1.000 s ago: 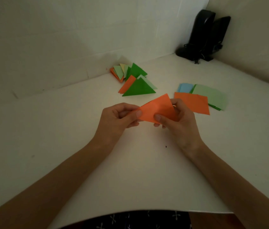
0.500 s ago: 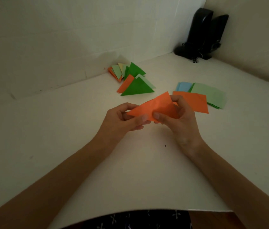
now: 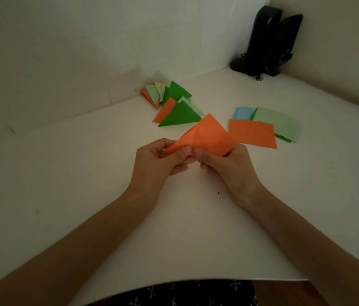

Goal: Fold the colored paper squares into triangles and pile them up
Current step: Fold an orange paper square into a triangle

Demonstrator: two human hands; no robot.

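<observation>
Head view: the left grip (image 3: 154, 164) and the right grip (image 3: 233, 166) are both pinching a partly folded orange paper (image 3: 207, 138) between thumb and fingers, holding it over the white counter (image 3: 86, 173). Folded triangles (image 3: 179, 117), green, orange and pale, are lying in a loose pile beyond the paper, near the wall. Unfolded squares (image 3: 252, 133) are sitting to the right of that pile, an orange sheet overlapping light green and blue ones. Two black speakers (image 3: 269, 40) are standing in the far corner.
</observation>
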